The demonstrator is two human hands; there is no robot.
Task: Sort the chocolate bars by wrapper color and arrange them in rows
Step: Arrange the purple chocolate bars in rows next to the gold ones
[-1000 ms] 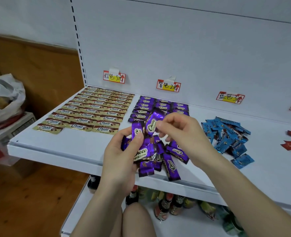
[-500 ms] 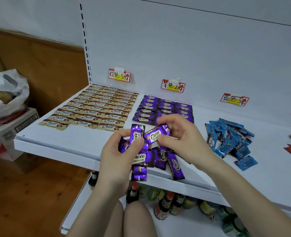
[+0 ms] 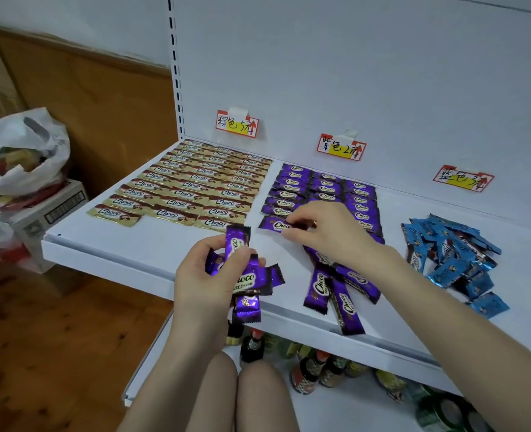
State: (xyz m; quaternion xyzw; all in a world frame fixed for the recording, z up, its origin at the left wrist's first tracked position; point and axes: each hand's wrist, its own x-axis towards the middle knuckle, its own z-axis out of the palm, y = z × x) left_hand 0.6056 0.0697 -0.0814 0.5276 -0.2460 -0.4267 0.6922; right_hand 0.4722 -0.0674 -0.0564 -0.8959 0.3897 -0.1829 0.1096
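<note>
Pinching one purple bar (image 3: 275, 225) flat on the shelf (image 3: 164, 241) with fingers (image 3: 301, 217) of the right hand (image 3: 326, 235), at six o'clock of the purple rows (image 3: 326, 188), extending that column; clutching spare bars (image 3: 248, 279) in the left hand (image 3: 198, 282), ready to feed.

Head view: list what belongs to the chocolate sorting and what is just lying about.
Job: gold bars in rows; purple rows; loose purple bars; blue pile; purple bunch gripped by left hand; single purple bar pinched by right hand; colour labels.
Lying about: plastic bag; cardboard box; bottles on the lower shelf.
</note>
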